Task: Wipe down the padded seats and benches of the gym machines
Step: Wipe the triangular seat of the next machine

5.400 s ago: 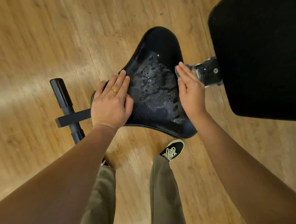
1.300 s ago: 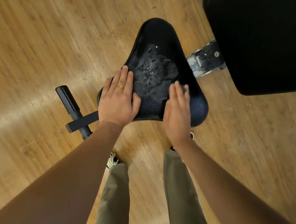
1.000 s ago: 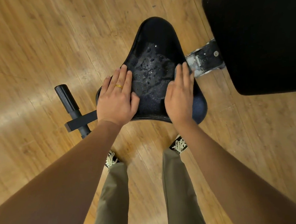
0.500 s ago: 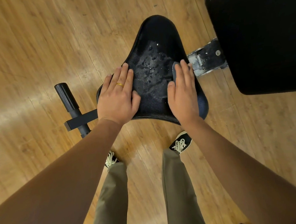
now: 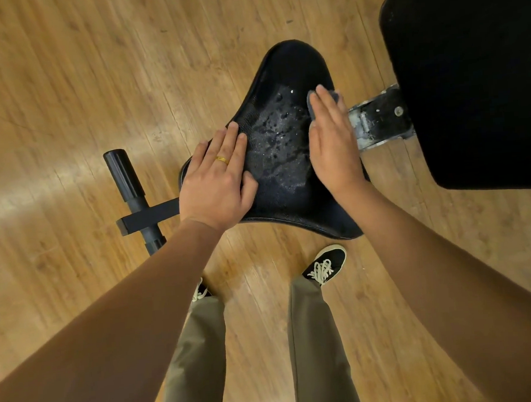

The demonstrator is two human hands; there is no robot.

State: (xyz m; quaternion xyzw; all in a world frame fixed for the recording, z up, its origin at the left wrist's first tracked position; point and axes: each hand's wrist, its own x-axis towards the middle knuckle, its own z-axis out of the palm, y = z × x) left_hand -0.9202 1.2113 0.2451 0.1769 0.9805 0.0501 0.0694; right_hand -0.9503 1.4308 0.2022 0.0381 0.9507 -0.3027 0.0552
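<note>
A black padded seat (image 5: pixel 287 72) of a gym machine fills the middle of the view, with drops and wet streaks over its centre. My left hand (image 5: pixel 217 179) lies flat on the seat's near left corner, fingers straight, a gold ring on one finger. My right hand (image 5: pixel 332 140) presses a small grey-blue cloth (image 5: pixel 312 104) flat against the seat's right side, fingers straight; only the cloth's far edge shows past my fingertips.
A large black back pad (image 5: pixel 474 73) stands at the upper right, joined to the seat by a scuffed metal bracket (image 5: pixel 380 119). A black handle bar (image 5: pixel 126 181) sticks out left of the seat. My legs and shoes stand on the wooden floor (image 5: pixel 64 88).
My right hand has slid with the cloth from the seat's near right edge up along its right side, toward the bracket. My left hand has stayed on the near left corner.
</note>
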